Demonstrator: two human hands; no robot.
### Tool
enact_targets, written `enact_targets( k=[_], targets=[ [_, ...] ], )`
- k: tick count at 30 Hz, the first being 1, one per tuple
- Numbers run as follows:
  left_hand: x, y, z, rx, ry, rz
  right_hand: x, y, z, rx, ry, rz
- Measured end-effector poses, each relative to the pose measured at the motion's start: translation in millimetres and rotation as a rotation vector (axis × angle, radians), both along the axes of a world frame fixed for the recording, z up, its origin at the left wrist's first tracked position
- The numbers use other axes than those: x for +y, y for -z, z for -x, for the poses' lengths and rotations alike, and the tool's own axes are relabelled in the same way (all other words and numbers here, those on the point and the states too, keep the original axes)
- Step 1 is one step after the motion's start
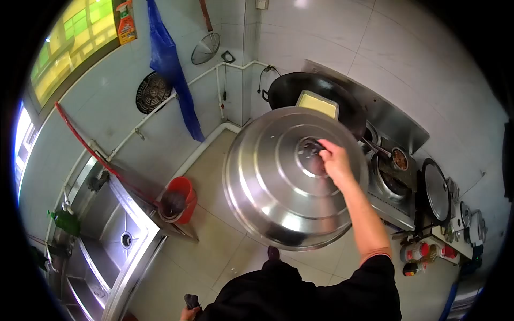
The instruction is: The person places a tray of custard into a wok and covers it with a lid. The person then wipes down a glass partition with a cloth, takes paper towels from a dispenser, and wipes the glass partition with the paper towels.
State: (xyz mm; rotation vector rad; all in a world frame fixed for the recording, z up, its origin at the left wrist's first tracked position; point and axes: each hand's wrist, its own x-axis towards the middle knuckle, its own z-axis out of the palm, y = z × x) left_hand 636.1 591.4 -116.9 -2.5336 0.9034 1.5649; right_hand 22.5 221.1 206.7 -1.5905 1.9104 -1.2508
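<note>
A large domed steel lid (273, 187) hangs over the floor in front of the stove, with my right hand (334, 163) closed on its dark top knob. Behind the lid's upper edge, a rectangular tray (318, 104) with pale yellow contents sits at the big black wok (289, 85); the lid hides part of both. Low in the view, near my body, my left hand (189, 313) is wrapped round a small dark object, perhaps a cloth.
A steel sink (115, 230) stands at the left, a red bucket (186, 198) beside it. Right of the wok are the stove (393, 206), a ladle bowl (399, 159) and a round dark-rimmed lid (436, 190). Jars (415, 251) stand low at the right.
</note>
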Motion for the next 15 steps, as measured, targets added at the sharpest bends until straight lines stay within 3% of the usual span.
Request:
enact_targets(
  k=[5,9,11,13,15],
  targets=[
    [-82,9,87,0.062,0.037,0.055,-62,-12,124,-0.124,0.133,0.021],
    [-153,-17,162,0.206,0.042,0.166,-122,-40,177,-0.204,0.203,0.038],
    [-182,-11,176,0.127,0.097,0.084,-160,-37,210,-0.128,0.212,0.076],
    [-213,-1,183,0.033,0.389,0.083,-200,-38,235,-0.107,0.23,0.086],
    [-241,-3,188,0.03,0.355,0.05,-242,-25,266,-0.061,0.244,0.123]
  ],
)
